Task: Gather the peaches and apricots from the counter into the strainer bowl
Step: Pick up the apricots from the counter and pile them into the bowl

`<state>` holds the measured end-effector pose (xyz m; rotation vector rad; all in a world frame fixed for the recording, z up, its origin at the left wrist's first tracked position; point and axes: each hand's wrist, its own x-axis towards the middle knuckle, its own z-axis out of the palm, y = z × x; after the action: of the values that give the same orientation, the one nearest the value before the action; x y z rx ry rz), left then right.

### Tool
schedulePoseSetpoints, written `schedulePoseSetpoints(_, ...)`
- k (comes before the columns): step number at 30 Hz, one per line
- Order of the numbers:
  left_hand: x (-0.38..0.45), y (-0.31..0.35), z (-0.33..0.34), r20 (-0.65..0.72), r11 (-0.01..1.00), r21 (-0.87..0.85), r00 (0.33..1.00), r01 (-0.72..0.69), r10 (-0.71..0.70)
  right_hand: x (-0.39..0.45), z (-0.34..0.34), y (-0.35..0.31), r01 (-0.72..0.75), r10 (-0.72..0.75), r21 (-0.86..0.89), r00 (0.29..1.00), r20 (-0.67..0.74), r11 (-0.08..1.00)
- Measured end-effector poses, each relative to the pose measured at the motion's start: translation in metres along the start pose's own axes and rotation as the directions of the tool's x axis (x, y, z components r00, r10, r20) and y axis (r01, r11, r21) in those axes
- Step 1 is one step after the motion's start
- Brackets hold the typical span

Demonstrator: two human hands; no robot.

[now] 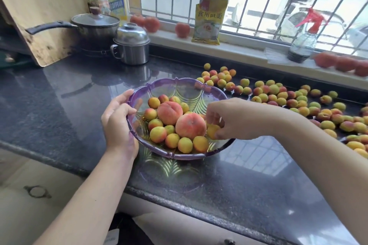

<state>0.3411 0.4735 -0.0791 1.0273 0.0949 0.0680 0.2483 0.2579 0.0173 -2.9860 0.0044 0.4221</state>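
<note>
A clear purple strainer bowl [175, 85] stands on the dark counter, holding two large peaches [190, 126] and several small apricots [158, 134]. My left hand [119, 123] grips the bowl's left rim, thumb inside. Over the bowl's right side, my right hand [229, 119] pinches an apricot [212, 131] with curled fingers. Many more apricots [278, 95] lie scattered on the counter to the right of the bowl.
A lidded pan [95, 26] and a steel lidded mug [131, 45] stand at the back left. On the windowsill sit tomatoes [182, 29], a yellow packet [209, 21] and a spray bottle [302, 43]. The counter's front edge [179, 203] runs near me.
</note>
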Motion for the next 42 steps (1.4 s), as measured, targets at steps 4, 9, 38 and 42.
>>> schedulePoseSetpoints(4,0.0,0.0,0.0,0.002,1.0,0.006,1.0,0.003,-0.003,0.004,0.002,-0.008,-0.02,0.019,-0.078,1.0,-0.011,0.997)
schedulePoseSetpoints(9,0.003,-0.001,0.0,-0.01,0.999,-0.032,1.0,0.02,-0.021,0.004,0.007,-0.012,-0.014,0.012,-0.081,1.0,-0.019,0.997)
schedulePoseSetpoints(38,0.039,0.011,-0.002,0.251,0.92,-0.073,0.899,0.386,-0.358,0.005,0.097,0.102,-0.191,0.574,0.561,0.491,-0.656,0.805)
schedulePoseSetpoints(42,0.034,0.012,-0.003,0.227,0.937,-0.029,0.915,0.349,-0.334,0.008,0.097,0.103,-0.253,0.625,0.582,0.466,-0.626,0.772)
